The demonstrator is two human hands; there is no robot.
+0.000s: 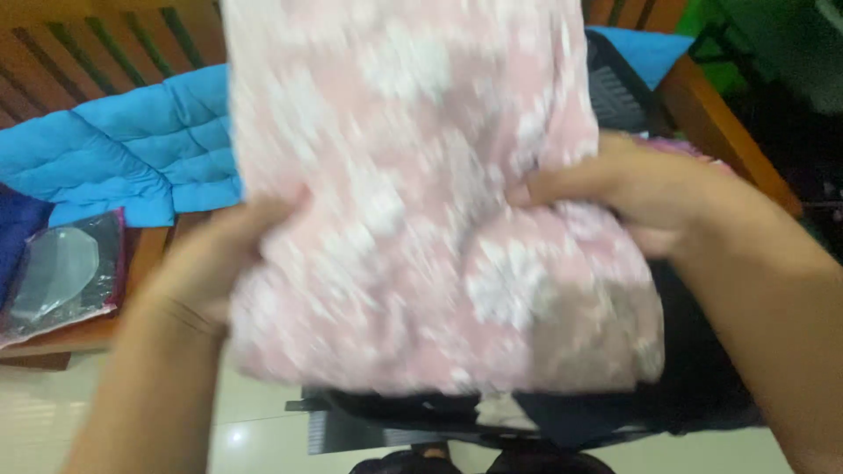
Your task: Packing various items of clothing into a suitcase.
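- Pink cloth [413, 202] with white floral print, blurred, held up mid-frame between both hands, filling most of the view.
- Left hand [211, 272] grips the cloth's left edge; fingers closed behind the fabric, mostly hidden.
- Right hand [632, 197] pinches the right edge, fingers [562, 186] curled onto the fabric.
- Blue quilted cushion [140, 149] on wooden bench [729, 132] behind.
- Clear plastic packet [61, 281] on the bench at left.
- Dark fabric [562, 421] below the cloth.

Both forearms are showing bare up to the frame's edge, with no sleeve covering them. The left hand [206, 272] and right hand [628, 193] are wearing no gloves or visible rings.
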